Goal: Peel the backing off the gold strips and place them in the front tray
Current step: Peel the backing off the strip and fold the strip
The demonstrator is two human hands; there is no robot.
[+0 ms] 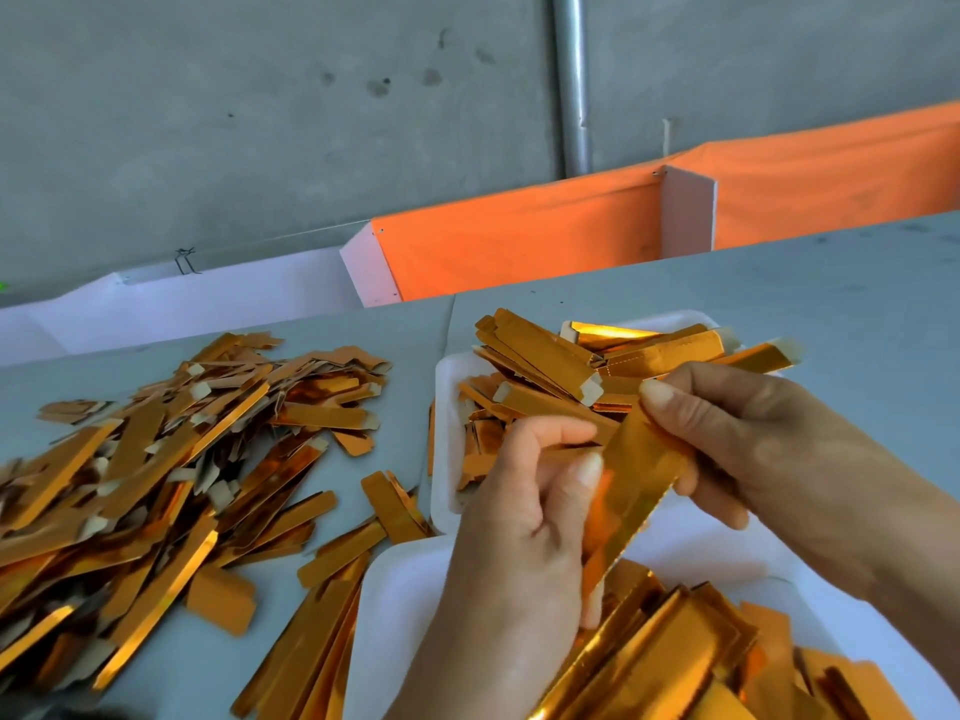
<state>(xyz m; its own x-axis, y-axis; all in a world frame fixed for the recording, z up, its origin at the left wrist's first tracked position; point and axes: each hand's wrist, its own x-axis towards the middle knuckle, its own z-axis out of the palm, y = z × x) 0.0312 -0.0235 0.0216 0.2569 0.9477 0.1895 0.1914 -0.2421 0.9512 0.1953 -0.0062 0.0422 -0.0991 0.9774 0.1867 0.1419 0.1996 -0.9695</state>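
Head view. We see two bare hands meeting above the grey worktop (779, 283), between two white trays. The left hand (524, 511) has its grip clenched on a gold strip (631, 491), thumb and curled fingers pinching its left edge; a narrow gold piece at the fingertips may be the backing, though we cannot tell for certain. The right hand (769, 449) grasps the same strip from the upper right, its thumb pressed on the top end and its fingers wrapped behind. The strip hangs tilted, its upper end near the right thumb and its lower end pointing down toward the near tray.

The far tray (447, 449) lies just beyond the hands and holds a jumbled stack of gold strips (561, 366), several with pale tab ends showing. The near tray (395, 579), closest to the camera, holds broader gold pieces (675, 657) laid roughly parallel, and sits directly beneath the hands.

To the left, spread across the worktop, we note a large loose heap of gold pieces (156, 459), some shiny, some matte orange, many with beige tabs. A few stray pieces lie between the heap and the trays.

Behind the worktop run a white panel (208, 298) and an orange cloth (545, 241), backed by a grey wall (260, 122) with a vertical metal pipe (571, 80).
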